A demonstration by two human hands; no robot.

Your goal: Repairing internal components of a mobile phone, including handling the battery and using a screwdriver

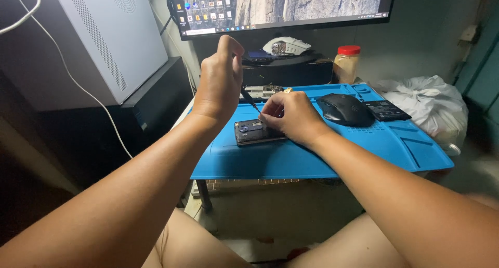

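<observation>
Head view shows your left hand closed high on a thin screwdriver, angled down into the opened phone on the blue mat, while your right hand pinches its edge, likely steadying it on the surface.

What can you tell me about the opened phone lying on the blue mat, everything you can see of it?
The opened phone is a dark, flat rectangle lying on the blue mat, back cover off, inner parts showing with a few bluish spots; finer detail is too small to tell. The right hand rests on its far right end, fingertips pressing down. The left hand holds a thin screwdriver slanting down to its upper edge. A black mouse lies to its right, apart.
</observation>
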